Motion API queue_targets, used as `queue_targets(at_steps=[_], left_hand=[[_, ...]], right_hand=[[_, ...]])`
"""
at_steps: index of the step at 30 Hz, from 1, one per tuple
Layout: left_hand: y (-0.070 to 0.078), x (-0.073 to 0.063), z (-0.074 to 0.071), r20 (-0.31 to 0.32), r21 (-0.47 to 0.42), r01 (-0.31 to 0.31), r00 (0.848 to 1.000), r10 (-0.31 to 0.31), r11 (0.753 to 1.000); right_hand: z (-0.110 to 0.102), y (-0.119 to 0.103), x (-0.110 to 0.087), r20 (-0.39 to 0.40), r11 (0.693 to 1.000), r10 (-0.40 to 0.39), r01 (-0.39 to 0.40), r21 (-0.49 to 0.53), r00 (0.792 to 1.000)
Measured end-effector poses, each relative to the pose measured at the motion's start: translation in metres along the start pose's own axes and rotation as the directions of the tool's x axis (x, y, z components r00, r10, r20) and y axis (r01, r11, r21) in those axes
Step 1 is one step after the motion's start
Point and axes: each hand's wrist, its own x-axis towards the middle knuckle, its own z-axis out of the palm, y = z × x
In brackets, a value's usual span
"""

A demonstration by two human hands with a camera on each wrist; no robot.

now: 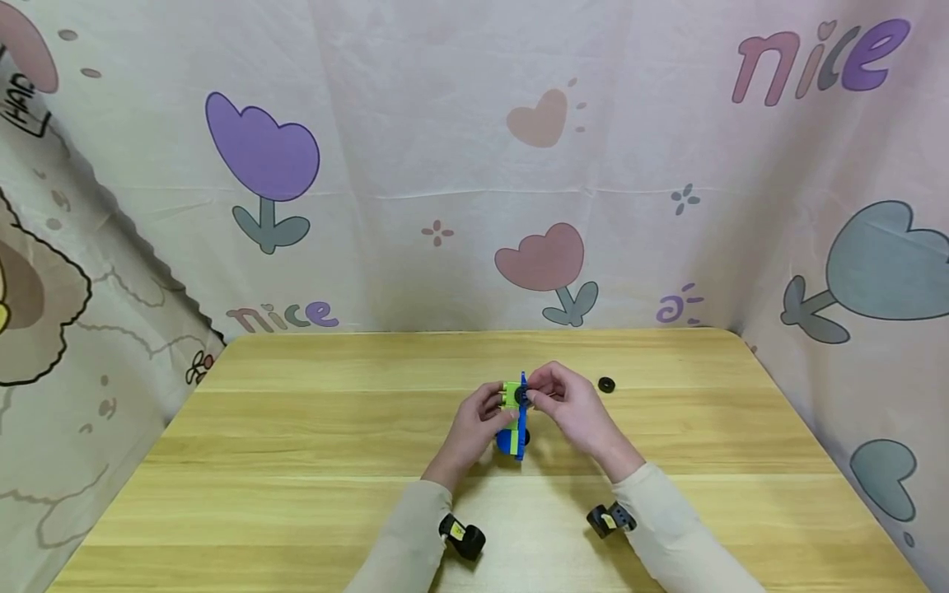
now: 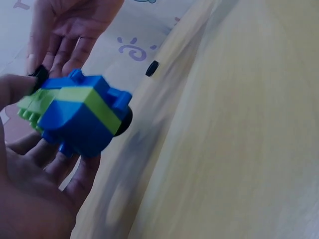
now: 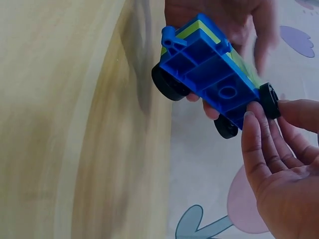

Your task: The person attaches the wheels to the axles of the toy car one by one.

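A blue and lime-green toy car [image 1: 511, 443] built of blocks is held up on its side over the table, its blue underside [image 3: 209, 74] facing the right wrist camera. My left hand [image 1: 469, 424] grips its body, thumb on one side and fingers below. At one corner my right hand [image 1: 574, 408] pinches a black wheel [image 3: 269, 100], thumb on the wheel's outer face and fingertips against the underside. Two other black wheels, one large [image 3: 169, 82] and one partly hidden [image 3: 226, 127], show on the car. A loose black wheel [image 1: 606, 385] lies beyond my right hand.
The light wooden table [image 1: 296, 445] reaches back to a printed cloth [image 1: 415, 165] that hangs behind it and along both sides. A black wrist camera [image 1: 463, 538] sits on the left sleeve, another camera [image 1: 611, 520] on the right.
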Motion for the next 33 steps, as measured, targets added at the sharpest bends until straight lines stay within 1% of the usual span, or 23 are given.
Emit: queue_targets(at_steps=[2,4,6,10,13,18,22,25,31,33], left_hand=[[0.001,-0.001,-0.003,0.032,-0.024,-0.009,0.999,0.010,1.000],[0.000,-0.001,-0.005,0.052,-0.030,-0.006,0.999,0.008,1.000],[-0.001,-0.001,-0.007,0.062,-0.020,-0.001,0.998,0.003,1.000],[-0.001,-0.002,-0.009,0.060,-0.003,0.026,0.998,-0.025,1.000],[-0.001,-0.003,-0.011,0.046,-0.009,0.039,0.998,-0.039,0.999],[-0.003,-0.004,-0.015,0.014,-0.034,0.059,0.998,-0.059,0.998],[-0.004,-0.004,-0.016,0.027,-0.053,0.069,0.997,-0.068,0.996],[-0.004,-0.004,-0.015,0.036,-0.065,0.077,0.997,-0.075,0.995],[-0.003,-0.003,-0.013,0.032,-0.129,0.063,0.998,-0.059,0.990],[-0.003,-0.003,-0.013,0.014,-0.122,0.057,0.998,-0.056,0.991]], right_hand=[[-0.001,-0.001,0.000,-0.003,1.000,0.011,-0.011,-0.009,1.000],[-0.002,-0.002,0.000,0.002,1.000,0.011,-0.011,-0.020,1.000],[-0.003,-0.001,0.001,0.013,0.999,0.002,-0.001,-0.038,1.000],[-0.011,0.002,0.000,0.040,0.995,-0.018,0.021,-0.097,0.999],[-0.023,0.009,-0.001,0.047,0.989,-0.013,0.020,-0.144,0.999],[-0.046,0.021,-0.001,0.024,0.974,-0.010,0.016,-0.227,1.000],[-0.065,0.027,-0.001,-0.003,0.952,-0.009,0.007,-0.305,1.000],[-0.076,0.029,-0.001,-0.010,0.935,0.013,-0.015,-0.354,1.000],[-0.096,0.039,0.004,-0.011,0.911,0.055,-0.055,-0.408,0.998],[-0.103,0.046,0.006,-0.015,0.908,0.071,-0.070,-0.414,0.997]])
